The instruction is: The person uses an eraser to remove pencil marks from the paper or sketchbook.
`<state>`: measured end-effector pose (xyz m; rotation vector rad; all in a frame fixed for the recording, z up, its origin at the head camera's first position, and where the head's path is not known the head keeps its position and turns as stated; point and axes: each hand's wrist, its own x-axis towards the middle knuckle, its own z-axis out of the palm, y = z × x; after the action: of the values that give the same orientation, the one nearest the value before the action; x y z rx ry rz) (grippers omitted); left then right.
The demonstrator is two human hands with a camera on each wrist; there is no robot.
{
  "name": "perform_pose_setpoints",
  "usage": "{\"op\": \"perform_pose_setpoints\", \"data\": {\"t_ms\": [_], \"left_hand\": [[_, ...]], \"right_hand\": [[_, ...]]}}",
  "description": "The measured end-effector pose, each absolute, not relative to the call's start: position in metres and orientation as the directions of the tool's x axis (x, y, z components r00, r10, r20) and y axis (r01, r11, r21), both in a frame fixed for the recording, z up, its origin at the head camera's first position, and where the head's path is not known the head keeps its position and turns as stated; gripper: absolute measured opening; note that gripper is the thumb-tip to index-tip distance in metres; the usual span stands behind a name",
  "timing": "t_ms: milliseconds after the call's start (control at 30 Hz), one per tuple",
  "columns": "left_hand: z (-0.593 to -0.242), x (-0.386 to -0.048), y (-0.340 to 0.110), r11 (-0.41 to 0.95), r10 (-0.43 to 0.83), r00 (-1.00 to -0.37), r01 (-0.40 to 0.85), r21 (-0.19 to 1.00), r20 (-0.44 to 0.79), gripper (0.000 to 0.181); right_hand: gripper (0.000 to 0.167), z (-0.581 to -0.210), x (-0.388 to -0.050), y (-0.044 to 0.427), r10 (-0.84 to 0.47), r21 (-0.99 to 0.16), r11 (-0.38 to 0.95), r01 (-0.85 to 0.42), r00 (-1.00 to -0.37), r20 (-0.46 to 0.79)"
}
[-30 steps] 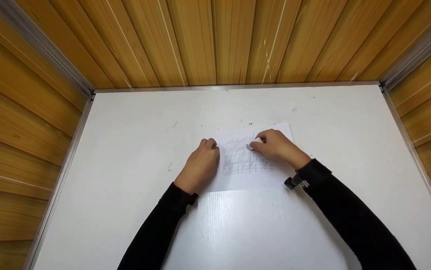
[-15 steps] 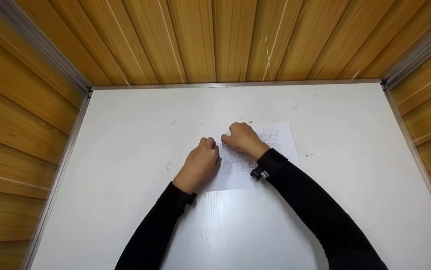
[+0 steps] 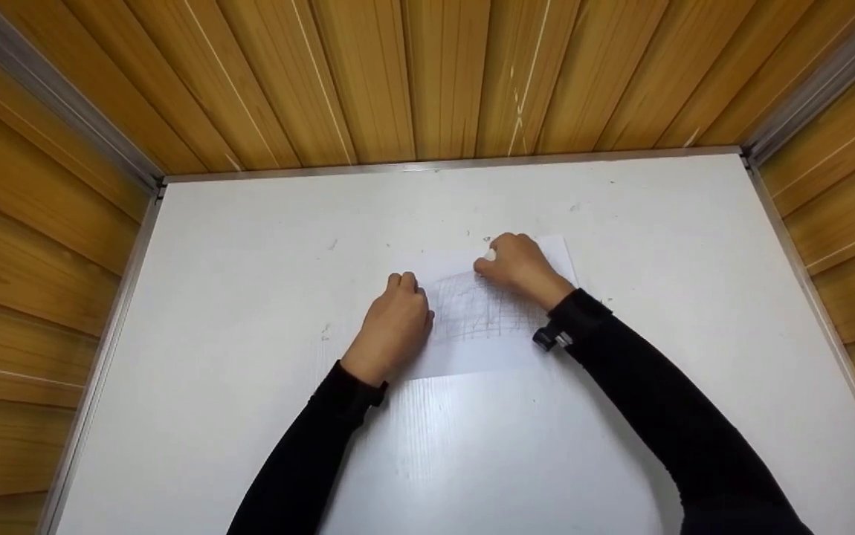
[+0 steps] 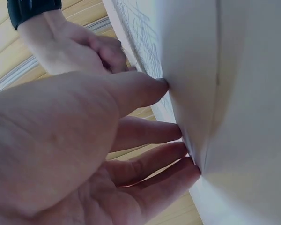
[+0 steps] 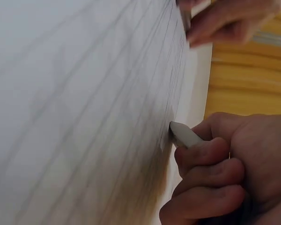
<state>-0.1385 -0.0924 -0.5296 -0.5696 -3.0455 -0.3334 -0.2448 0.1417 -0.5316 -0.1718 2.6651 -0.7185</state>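
Observation:
A white sheet of paper [image 3: 472,360] lies on the table, covered in its middle by a crisscross of grey pencil lines [image 3: 465,316]. My right hand [image 3: 520,266] pinches a white eraser [image 5: 185,135] between thumb and curled fingers. In the right wrist view the eraser's darkened tip touches the lined paper. At the sheet's left edge my left hand [image 3: 395,319] presses down. The left wrist view shows that hand's fingertips [image 4: 189,168] and thumb against the paper, with the fingers fairly straight.
Small dark eraser crumbs [image 3: 326,332] are scattered on the white table [image 3: 249,245] around the paper. Wood-patterned panels [image 3: 442,82] wall in the back and both sides, with a metal strip [image 3: 308,172] along the table's far edge.
My right hand with the eraser swept left across the upper part of the paper, then came partway back right. My left hand stays at the left edge. The head view has shifted slightly.

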Motion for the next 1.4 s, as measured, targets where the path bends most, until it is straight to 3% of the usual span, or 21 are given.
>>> {"op": "perform_pose_setpoints", "data": {"t_ms": [67,200,333,433,567,767,967,1200,1400], "left_hand": [[-0.529,-0.139,-0.091,0.910,0.355,-0.933,0.359,0.208,0.060,0.025],[-0.529,-0.141,-0.092,0.906,0.365,-0.930,0.364,0.216,0.035,0.026],[-0.531,-0.141,-0.094,0.904,0.369,-0.929,0.364,0.224,0.020,0.024],[-0.533,-0.141,-0.093,0.902,0.368,-0.929,0.365,0.232,0.032,0.022],[-0.535,-0.142,-0.092,0.901,0.367,-0.929,0.367,0.230,0.042,0.023],[-0.535,-0.143,-0.093,0.906,0.375,-0.925,0.379,0.189,0.059,0.025],[-0.535,-0.144,-0.093,0.899,0.375,-0.924,0.383,0.214,0.078,0.024],[-0.532,-0.146,-0.089,0.900,0.362,-0.930,0.366,0.239,0.062,0.024],[-0.531,-0.145,-0.088,0.910,0.344,-0.939,0.337,0.241,0.016,0.023]], "right_hand": [[0.058,-0.520,-0.240,0.166,-0.164,-0.492,0.870,0.026,-0.926,-0.340],[0.062,-0.518,-0.235,0.204,-0.090,-0.464,0.882,0.080,-0.938,-0.333],[0.046,-0.525,-0.231,0.212,-0.081,-0.478,0.876,0.072,-0.953,-0.293],[0.038,-0.526,-0.227,0.207,-0.085,-0.482,0.875,0.053,-0.962,-0.259],[0.043,-0.515,-0.224,0.196,-0.109,-0.482,0.875,0.044,-0.953,-0.284],[0.041,-0.503,-0.223,0.135,-0.222,-0.527,0.850,-0.025,-0.923,-0.314],[0.030,-0.534,-0.237,0.082,-0.276,-0.562,0.823,-0.083,-0.923,-0.268],[0.036,-0.587,-0.270,0.085,-0.210,-0.496,0.868,-0.034,-0.929,-0.304],[0.044,-0.586,-0.268,0.097,-0.251,-0.481,0.874,-0.077,-0.917,-0.309]]}}
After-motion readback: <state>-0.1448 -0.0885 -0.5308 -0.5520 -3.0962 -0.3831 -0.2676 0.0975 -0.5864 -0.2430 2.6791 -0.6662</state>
